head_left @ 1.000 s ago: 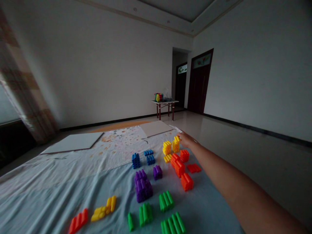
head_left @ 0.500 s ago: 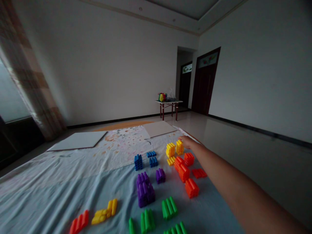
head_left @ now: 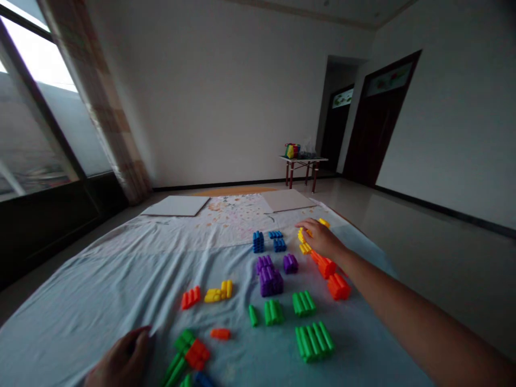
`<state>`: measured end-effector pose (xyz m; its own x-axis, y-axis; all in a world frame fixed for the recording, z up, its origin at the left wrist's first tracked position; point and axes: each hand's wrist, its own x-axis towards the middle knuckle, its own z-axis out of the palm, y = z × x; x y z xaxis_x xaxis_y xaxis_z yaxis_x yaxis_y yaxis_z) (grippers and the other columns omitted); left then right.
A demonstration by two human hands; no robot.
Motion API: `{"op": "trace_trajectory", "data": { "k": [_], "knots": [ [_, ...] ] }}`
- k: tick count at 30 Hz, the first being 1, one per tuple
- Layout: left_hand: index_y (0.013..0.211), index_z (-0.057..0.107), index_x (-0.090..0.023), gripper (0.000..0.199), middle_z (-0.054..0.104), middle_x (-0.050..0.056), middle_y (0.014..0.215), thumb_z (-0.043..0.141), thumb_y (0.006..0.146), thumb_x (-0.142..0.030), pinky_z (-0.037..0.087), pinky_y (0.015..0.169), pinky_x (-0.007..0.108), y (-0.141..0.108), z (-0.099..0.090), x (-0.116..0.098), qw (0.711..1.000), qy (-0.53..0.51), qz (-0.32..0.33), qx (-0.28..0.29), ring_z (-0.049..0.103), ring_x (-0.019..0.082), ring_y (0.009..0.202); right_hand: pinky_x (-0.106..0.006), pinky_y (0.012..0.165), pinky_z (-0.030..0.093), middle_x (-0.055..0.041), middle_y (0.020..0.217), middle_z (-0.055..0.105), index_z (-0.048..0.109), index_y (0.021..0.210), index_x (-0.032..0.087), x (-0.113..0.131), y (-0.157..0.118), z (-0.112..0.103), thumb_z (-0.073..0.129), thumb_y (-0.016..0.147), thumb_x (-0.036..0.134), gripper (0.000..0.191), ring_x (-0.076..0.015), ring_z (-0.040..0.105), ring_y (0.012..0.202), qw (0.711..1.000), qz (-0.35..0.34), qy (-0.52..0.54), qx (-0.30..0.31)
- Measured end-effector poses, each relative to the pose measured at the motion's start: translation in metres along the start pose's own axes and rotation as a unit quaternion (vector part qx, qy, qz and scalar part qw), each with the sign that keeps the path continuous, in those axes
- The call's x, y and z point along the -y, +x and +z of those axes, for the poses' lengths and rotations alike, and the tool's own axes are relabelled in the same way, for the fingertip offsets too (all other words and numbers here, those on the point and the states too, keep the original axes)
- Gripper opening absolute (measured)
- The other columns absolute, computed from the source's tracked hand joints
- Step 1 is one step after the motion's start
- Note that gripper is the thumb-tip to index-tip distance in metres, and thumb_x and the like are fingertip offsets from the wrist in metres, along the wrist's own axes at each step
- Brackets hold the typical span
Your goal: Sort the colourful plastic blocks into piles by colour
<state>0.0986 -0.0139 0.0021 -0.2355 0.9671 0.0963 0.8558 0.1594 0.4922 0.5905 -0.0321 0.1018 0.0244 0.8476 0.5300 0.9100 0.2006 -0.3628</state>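
Note:
My right hand [head_left: 318,236] reaches over the yellow block stack [head_left: 302,236] at the far right of the cloth, its fingers curled over part of it; their grip is partly hidden. Just nearer lie orange-red blocks [head_left: 338,286]. My left hand [head_left: 123,357] rests on the cloth at the lower left, fingers curled, and whether it holds anything is hidden. Beside it lie green blocks [head_left: 176,369] and red blocks [head_left: 197,353]. Purple blocks [head_left: 270,279] stand mid-cloth, with blue blocks [head_left: 258,242] behind and green blocks [head_left: 314,341] in front.
A wrinkled cloth [head_left: 100,290] covers the table. Toward its far side lie a white board [head_left: 177,205] and a beige board [head_left: 287,200]. Small yellow blocks [head_left: 217,292] and red blocks [head_left: 191,297] lie left of centre. A small table [head_left: 304,159] stands beyond.
The view has shifted, showing more of the near cloth and the window. My left hand has come into view. My right hand now covers part of the yellow stack instead of lying beyond it.

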Motion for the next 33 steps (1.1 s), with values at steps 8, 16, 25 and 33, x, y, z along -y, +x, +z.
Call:
{"op": "trace_trajectory", "data": {
  "k": [8,16,25,33],
  "knots": [
    [0.098,0.068,-0.022,0.045,0.070,0.008,0.093,0.036,0.079,-0.047,0.046,0.076,0.034,-0.010,-0.006,-0.006,0.998,-0.056,0.033,0.016,0.062,0.026,0.092,-0.031,0.089,0.045,-0.0080,0.102,0.068,0.067,0.104,0.018,0.147,-0.033,0.069,0.053,0.080,0.012,0.028,-0.0188,0.061,0.098,0.972,-0.098,0.107,0.187],
    [0.100,0.066,-0.021,0.044,0.068,0.009,0.101,0.032,0.081,-0.043,0.042,0.085,0.037,-0.015,-0.007,-0.008,0.997,-0.046,0.050,0.022,0.059,0.026,0.101,-0.037,0.092,0.042,-0.0106,0.117,0.062,0.062,0.115,0.018,0.187,-0.026,0.148,0.058,0.075,0.019,0.040,-0.0256,0.053,0.110,0.965,-0.093,0.020,0.243],
    [0.104,0.064,-0.023,0.049,0.068,0.008,0.103,0.028,0.080,-0.047,0.040,0.090,0.042,-0.009,-0.005,-0.003,0.997,-0.042,0.040,0.047,0.058,0.029,0.104,-0.033,0.078,0.044,-0.0070,0.104,0.068,0.068,0.095,0.022,0.190,-0.024,0.165,0.058,0.075,0.018,0.023,-0.0260,0.056,0.098,0.967,-0.069,-0.033,0.241],
    [0.105,0.063,-0.022,0.051,0.067,0.009,0.105,0.027,0.080,-0.048,0.039,0.091,0.040,-0.012,-0.006,-0.007,0.998,-0.033,0.044,0.042,0.056,0.029,0.105,-0.036,0.083,0.042,-0.0066,0.106,0.068,0.069,0.097,0.022,0.190,-0.031,0.150,0.064,0.068,0.019,0.029,-0.0277,0.056,0.102,0.956,-0.112,-0.017,0.271]
  ]
}}
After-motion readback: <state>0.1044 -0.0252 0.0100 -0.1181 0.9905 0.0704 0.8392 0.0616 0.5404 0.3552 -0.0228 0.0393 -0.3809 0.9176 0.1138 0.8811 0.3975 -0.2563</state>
